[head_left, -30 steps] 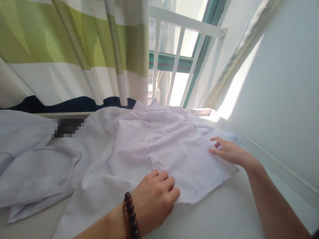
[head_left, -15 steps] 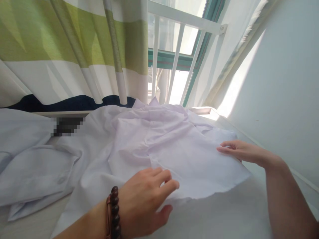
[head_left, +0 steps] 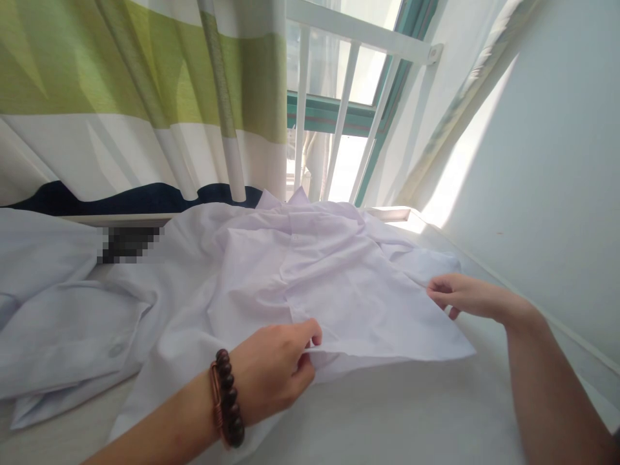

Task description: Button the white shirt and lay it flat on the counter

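While a pale, collared button-front shirt lies spread over white cloth, its collar pointing away toward the window, two bare hands take hold of its near end. The left hand, wearing a dark beaded bracelet on its wrist, pinches the bottom hem between thumb and fingers near the front placket. The right hand appears closed on the shirt's side edge, just above the lower corner, though its exact fingertip contact is partly hidden. Between them the hem runs nearly straight, seemingly raised a little off the white surface beneath.

As far as can be judged, the shirt is laid out and its lower right panel is fairly smooth; creases across the chest are not yet flattened, and no finished fold shows. To the left lies more rumpled white fabric with a button. Beyond are a green-and-white curtain and a white railing before the window.
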The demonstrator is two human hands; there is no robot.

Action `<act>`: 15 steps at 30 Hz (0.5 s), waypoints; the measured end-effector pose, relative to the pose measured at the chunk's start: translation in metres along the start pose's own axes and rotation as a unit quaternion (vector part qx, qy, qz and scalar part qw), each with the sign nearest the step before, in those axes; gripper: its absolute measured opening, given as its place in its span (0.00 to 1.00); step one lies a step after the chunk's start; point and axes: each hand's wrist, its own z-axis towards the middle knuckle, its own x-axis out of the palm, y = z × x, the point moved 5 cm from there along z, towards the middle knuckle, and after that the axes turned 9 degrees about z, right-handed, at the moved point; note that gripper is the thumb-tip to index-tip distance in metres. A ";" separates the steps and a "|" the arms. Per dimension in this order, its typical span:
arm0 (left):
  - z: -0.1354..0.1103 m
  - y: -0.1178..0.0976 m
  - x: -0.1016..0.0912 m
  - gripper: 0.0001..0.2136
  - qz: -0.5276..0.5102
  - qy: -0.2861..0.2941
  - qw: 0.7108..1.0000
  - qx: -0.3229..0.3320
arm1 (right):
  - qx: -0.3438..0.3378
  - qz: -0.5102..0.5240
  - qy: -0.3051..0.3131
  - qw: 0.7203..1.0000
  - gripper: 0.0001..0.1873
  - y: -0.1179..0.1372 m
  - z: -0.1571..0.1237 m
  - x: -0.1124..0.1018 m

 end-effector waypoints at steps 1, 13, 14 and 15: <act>0.000 0.004 -0.003 0.08 -0.013 -0.008 1.000 -0.010 | 0.003 0.002 -0.003 1.000 0.17 -0.001 0.000 0.000; -0.008 -0.008 0.002 0.21 0.030 -0.083 0.987 0.136 | -0.013 -0.011 0.026 1.000 0.15 -0.003 0.007 0.007; -0.008 -0.010 0.002 0.22 0.042 -0.086 0.983 0.156 | -0.017 -0.015 0.025 0.999 0.16 -0.004 0.008 0.007; -0.009 -0.012 0.002 0.23 0.052 -0.085 0.980 0.174 | -0.021 -0.018 0.026 0.999 0.17 -0.004 0.008 0.006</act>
